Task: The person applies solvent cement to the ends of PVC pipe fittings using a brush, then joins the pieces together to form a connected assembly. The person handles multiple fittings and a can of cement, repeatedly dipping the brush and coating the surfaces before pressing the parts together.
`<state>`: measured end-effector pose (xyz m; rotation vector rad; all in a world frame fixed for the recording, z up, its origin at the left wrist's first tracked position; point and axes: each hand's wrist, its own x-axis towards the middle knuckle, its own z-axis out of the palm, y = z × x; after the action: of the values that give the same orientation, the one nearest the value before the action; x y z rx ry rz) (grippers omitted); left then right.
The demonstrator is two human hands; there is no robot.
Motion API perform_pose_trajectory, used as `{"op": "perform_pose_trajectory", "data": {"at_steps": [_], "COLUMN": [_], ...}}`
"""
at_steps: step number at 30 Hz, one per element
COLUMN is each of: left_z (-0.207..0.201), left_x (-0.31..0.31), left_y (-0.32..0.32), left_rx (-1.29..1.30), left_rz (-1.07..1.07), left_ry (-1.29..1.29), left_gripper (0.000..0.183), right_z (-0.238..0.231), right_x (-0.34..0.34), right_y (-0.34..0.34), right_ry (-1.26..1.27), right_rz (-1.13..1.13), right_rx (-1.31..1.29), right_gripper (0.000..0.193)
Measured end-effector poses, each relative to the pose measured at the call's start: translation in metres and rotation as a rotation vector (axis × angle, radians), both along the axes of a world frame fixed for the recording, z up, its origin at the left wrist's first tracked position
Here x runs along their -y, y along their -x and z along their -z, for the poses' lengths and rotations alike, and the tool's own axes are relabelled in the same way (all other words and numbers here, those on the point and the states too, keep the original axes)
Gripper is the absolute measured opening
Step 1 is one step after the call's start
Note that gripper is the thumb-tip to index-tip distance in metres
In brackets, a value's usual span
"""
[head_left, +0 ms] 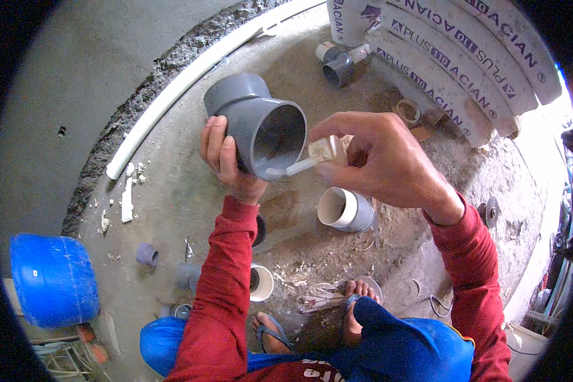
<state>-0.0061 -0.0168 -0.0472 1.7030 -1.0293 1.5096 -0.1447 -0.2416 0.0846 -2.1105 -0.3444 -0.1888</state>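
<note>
My left hand (224, 156) is wrapped round the underside of a large grey plastic pipe fitting (237, 95), raised above the floor. The fitting's round open mouth faces right, toward my other hand. In a pinch, my right hand (385, 159) grips a small cream-coloured applicator (326, 150) with a thin white stem. That stem reaches into the lower rim of the mouth, where a pale wet-looking streak shows on the inner wall. Below the right hand, a short white-and-grey pipe piece (345, 210) stands on the concrete.
A blue drum (54, 280) is at the left. Behind my work runs a long white pipe (184, 89) along a rough concrete edge. Stacked white pipes (452, 70) fill the back right. Smaller fittings (339, 69) and a cutting disc (492, 211) lie on the floor.
</note>
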Motion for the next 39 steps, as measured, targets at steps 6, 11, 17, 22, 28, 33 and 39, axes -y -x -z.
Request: {"op": "perform_pose_trajectory", "data": {"at_steps": [6, 11, 17, 22, 28, 33, 39], "left_z": [-0.009, -0.01, -0.012, -0.025, -0.042, -0.048, -0.046], "left_x": [0.002, 0.005, 0.008, 0.01, 0.012, 0.009, 0.002], "left_y": [0.01, 0.011, 0.01, 0.017, 0.023, 0.023, 0.016], "left_rx": [-0.021, -0.057, -0.166, -0.334, -0.536, -0.66, -0.874], "left_rz": [-0.059, -0.087, -0.078, -0.02, 0.049, 0.159, 0.317], "left_ry": [-0.09, -0.161, -0.219, -0.281, -0.386, -0.413, -0.471], "left_gripper": [0.075, 0.078, 0.088, 0.095, 0.095, 0.092, 0.088], "right_z": [0.008, 0.015, 0.019, 0.019, 0.021, 0.027, 0.026], "right_x": [0.006, 0.011, 0.023, 0.02, 0.03, 0.033, 0.045], "right_y": [0.002, -0.006, -0.021, -0.021, -0.032, -0.033, -0.026], "right_ry": [0.103, 0.238, 0.321, 0.338, 0.25, 0.377, 0.191], "right_rz": [0.111, 0.075, 0.212, 0.086, 0.173, 0.026, -0.02], "right_rx": [0.228, 0.244, 0.388, 0.3, 0.404, 0.435, 0.111], "right_gripper": [0.036, 0.037, 0.038, 0.036, 0.035, 0.035, 0.037]}}
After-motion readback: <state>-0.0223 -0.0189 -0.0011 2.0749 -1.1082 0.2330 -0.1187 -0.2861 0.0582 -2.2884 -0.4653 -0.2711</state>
